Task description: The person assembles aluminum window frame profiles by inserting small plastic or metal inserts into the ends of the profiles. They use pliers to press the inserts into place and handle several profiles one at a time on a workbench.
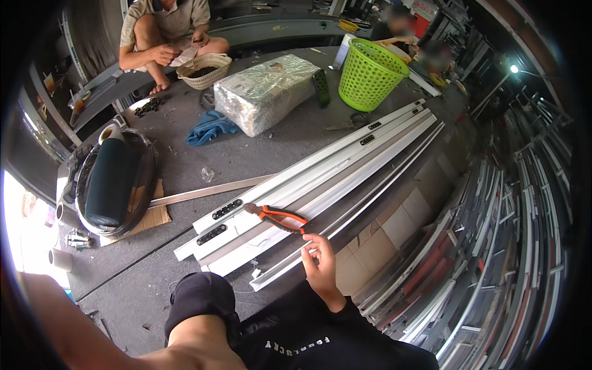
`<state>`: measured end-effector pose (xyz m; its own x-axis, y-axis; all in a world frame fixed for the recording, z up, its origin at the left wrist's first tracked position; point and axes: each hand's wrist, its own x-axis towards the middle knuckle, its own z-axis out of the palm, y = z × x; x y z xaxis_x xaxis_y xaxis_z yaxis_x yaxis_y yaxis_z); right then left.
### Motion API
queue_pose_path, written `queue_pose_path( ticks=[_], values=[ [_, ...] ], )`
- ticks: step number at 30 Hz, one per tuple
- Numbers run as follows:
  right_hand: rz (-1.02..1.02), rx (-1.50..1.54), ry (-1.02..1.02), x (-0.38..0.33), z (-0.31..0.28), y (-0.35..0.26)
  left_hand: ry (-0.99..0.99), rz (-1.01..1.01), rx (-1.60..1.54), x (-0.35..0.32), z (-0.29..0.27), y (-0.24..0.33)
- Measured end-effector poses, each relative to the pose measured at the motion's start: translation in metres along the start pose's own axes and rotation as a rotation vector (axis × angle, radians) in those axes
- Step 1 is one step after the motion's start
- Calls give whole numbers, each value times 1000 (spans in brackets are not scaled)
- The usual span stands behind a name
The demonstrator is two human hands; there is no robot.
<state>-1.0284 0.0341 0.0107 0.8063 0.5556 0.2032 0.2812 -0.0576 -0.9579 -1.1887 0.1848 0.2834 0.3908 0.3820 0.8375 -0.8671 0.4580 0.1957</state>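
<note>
Diagonally just above the loosely curled, empty fingers point(311, 251) of the right hand point(320, 268) lie orange-handled pliers point(276, 217) on white aluminium profiles point(320, 179); left hand unseen.

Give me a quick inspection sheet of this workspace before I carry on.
Surface: dark grey work surface, scattered with small debris.
Job's things: white aluminium profiles lying side by side; orange-handled pliers resting on them.
Clutter: green basket, foil-wrapped block, blue cloth, cardboard sheet.
Hands: right hand empty, fingers curled, at the profiles' edge near the pliers; left hand not in view.
Cables: nothing seen.
Surroundings: a seated person by a white basket; stacked frames at right.
</note>
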Motion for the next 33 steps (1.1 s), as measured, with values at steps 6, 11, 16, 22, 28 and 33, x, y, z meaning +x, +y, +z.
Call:
queue_pose_path(
  ticks=[6, 11, 16, 22, 28, 33],
  values=[
    [16, 8, -7, 6, -17, 1, -6, -82, -40, 7, -4, -20],
    [41, 64, -47, 26, -33, 14, -9, -139, -118, 13, -15, -43],
    [-5, 70, -71, 64, -67, 31, 112, -296, 71, 30, 2, -81],
    [-131, 19, -11, 128, -134, 64, 40, -170, 132, 45, 0, -167],
    [-117, -21, -62, 174, -186, 92, 16, -88, 290, 54, 1, -223],
    [-72, 30, -171, 196, -195, 104, 41, 18, 533, 50, 1, -244]
  ],
)
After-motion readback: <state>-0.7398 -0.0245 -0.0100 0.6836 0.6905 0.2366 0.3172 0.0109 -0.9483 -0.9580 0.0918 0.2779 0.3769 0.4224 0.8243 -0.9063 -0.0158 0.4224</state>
